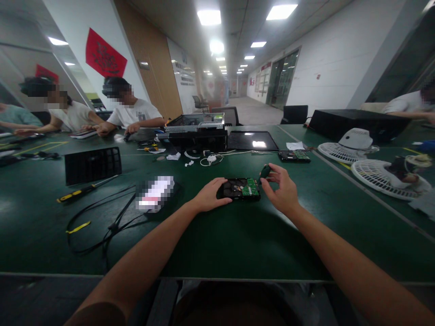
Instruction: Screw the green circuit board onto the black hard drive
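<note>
A hard drive point(240, 188) lies on the green table point(238, 249) in front of me, its green circuit board facing up at the right end. My left hand point(212, 195) grips the drive's left end, thumb along the near edge and fingers at the far side. Just right of the drive, my right hand point(280, 188) is raised and pinches a small dark green object point(265, 172), maybe a screwdriver handle; its lower part is too small to make out.
Left are a phone point(155, 194), black cables point(113, 228), a screwdriver point(76, 193) and a black screen point(93, 165). Beyond stand an opened metal case point(195, 131) and a second drive point(294, 156). Fan parts point(384, 176) lie right. Other people sit around the table.
</note>
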